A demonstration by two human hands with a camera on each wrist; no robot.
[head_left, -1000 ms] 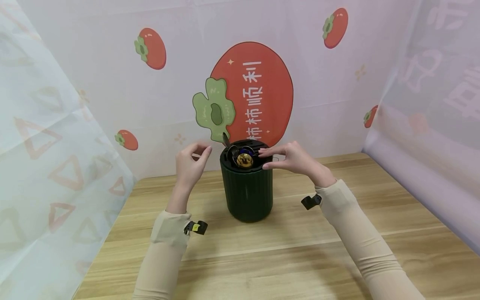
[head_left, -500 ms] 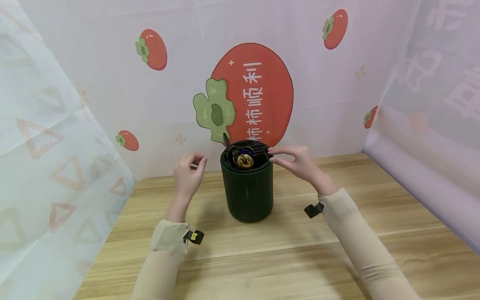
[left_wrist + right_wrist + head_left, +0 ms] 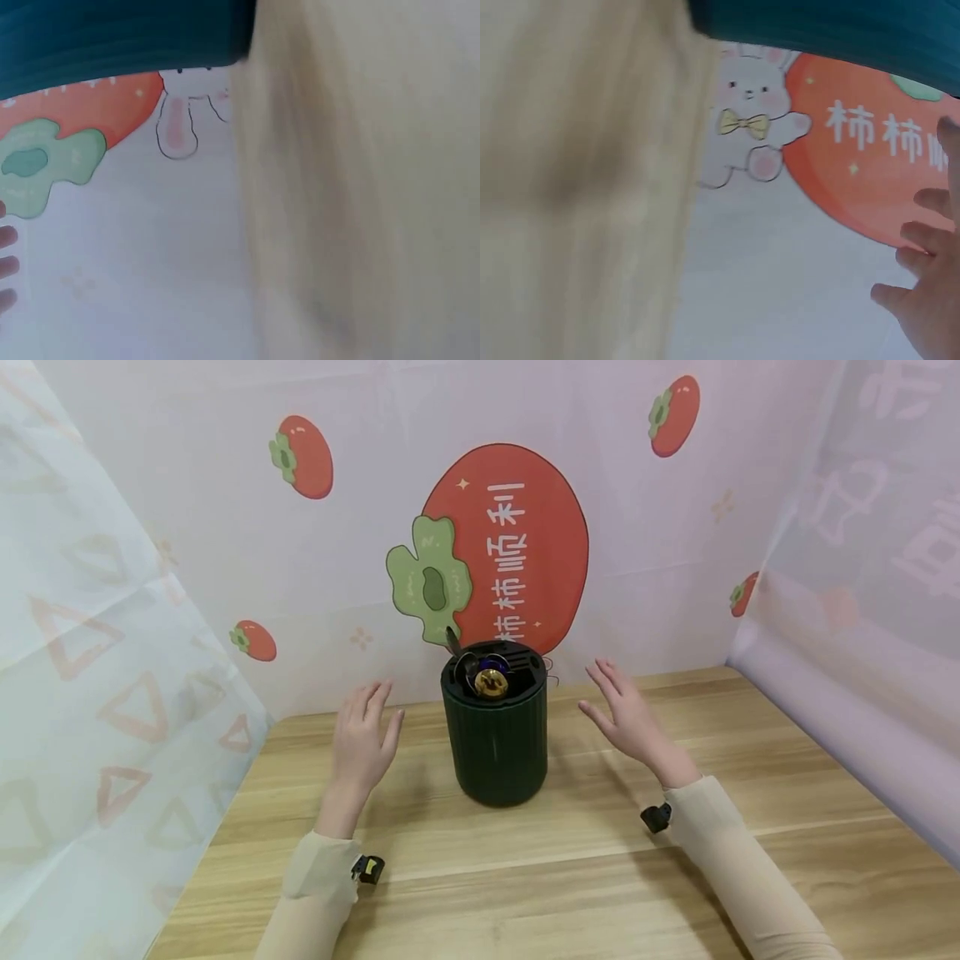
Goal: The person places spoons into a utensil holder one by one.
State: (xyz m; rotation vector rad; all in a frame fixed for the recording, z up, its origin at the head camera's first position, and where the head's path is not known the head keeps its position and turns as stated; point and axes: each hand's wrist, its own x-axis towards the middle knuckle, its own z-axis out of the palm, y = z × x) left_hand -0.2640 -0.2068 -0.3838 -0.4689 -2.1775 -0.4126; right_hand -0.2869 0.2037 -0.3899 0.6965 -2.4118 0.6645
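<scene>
A dark green ribbed utensil holder (image 3: 497, 752) with a black slotted top stands upright on the wooden table. Inside it, a gold spoon (image 3: 492, 683) shows its shiny bowl, beside other dark and bluish pieces of cutlery that overlap. One dark handle (image 3: 453, 642) sticks out at the back left. To the left of the holder is my left hand (image 3: 360, 743), fingers extended and holding nothing. My right hand (image 3: 628, 720), also with nothing in it, is spread to the right of the holder. Both wrist views catch the holder's teal-looking side along the top edge.
Behind the holder, a white backdrop (image 3: 360, 552) with persimmon drawings meets the back edge of the wooden table (image 3: 480, 877). Printed sheets rise at the left and right sides. Each sleeve cuff carries a small black camera.
My right hand has left the holder's rim, moving right and toward me, and its fingers have spread. My left hand has drawn back slightly and straightened from a pinched pose.
</scene>
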